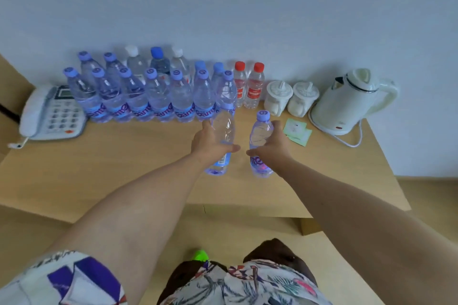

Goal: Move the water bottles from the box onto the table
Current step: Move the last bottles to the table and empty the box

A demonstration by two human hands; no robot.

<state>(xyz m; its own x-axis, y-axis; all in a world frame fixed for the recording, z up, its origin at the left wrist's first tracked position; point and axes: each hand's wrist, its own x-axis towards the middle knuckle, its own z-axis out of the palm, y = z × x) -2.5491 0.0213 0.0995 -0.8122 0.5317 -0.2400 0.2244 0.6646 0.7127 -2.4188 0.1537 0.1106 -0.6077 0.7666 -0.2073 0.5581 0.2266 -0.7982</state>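
Nearest to us: we are seeing a patterned shirt (238,285), a green shoe tip (200,255) and a pale wood-tone floor (347,255) beneath.

Mid-field: we are reaching both bare arms out over a light wooden table (111,168). Our left hand (210,143) is wrapping its fingers and thumb round a clear water bottle (223,131), which is leaning with its top toward the standing row. Our right hand (272,146) is gripping a second water bottle (260,136) with a lilac cap, held upright. Whether either base is touching the tabletop, we cannot tell. The box is lying outside the view.

Beyond the hands: we are noting a front row of lilac-capped bottles (158,96) standing on the table, with more bottles (135,62) behind them, capped lilac, white and blue. Just right of these, two red-capped bottles (249,86) are standing side by side. Left of the row, a white desk telephone (52,111) is sitting by the table's left edge. To the right we are listing two white lidded mugs (290,99), pale green sachets (297,131) lying flat, and a cream electric kettle (352,99) on its base, with its white cord (352,141) trailing.

Farthest: a plain pale blue-grey wall (247,7) is backing the table.
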